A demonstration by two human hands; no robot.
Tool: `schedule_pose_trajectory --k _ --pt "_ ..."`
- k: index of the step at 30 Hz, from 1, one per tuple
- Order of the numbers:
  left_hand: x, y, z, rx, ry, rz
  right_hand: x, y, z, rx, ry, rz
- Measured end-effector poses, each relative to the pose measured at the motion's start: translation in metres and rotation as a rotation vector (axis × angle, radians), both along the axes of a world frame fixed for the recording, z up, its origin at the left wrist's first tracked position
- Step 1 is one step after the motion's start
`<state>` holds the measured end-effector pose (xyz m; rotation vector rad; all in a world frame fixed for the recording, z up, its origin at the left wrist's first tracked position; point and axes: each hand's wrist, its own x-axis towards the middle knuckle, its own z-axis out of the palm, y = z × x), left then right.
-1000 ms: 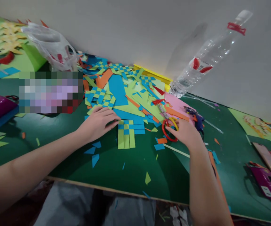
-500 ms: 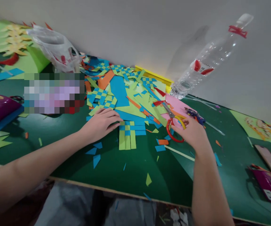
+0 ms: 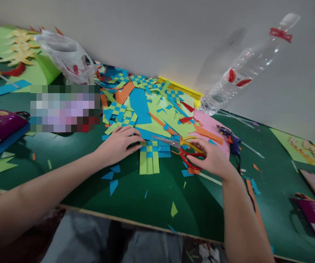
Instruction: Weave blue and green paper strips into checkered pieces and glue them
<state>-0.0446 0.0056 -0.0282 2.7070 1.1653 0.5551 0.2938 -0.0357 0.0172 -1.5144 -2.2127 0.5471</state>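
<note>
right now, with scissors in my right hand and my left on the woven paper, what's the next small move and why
Probably bring the scissors down to the woven paper. The right hand holds them, blades pointing left just over its top edge, and the left hand pins its left side flat.

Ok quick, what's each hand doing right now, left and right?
Left hand: open, flat, fingers resting on the woven paper piece.
Right hand: closed on the scissors, blades pointing toward the left hand.
</note>
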Motion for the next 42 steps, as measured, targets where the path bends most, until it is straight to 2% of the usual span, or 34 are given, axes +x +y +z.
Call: schedule_pose_trajectory --k 5,10,13,23,32,42 --pt "0.0 0.0 0.0 -0.02 -0.012 -0.005 -0.014 0.002 -0.007 0.002 -0.062 0.022" --pt "0.0 0.001 -0.001 -0.036 -0.001 -0.021 -0.022 0.005 -0.013 0.173 -0.13 0.009" --pt "-0.001 0.002 -0.003 -0.038 -0.005 -0.026 -0.024 0.006 -0.017 0.221 -0.135 -0.006" --pt "0.0 0.001 -0.003 -0.026 0.01 -0.018 -0.026 0.009 -0.021 0.191 -0.226 0.038" --pt "-0.001 0.001 -0.004 -0.02 0.013 -0.023 -0.019 0.009 -0.021 0.288 -0.248 0.054" --pt "0.003 -0.003 0.003 -0.041 0.002 -0.007 -0.015 0.008 -0.018 0.296 -0.254 0.044"
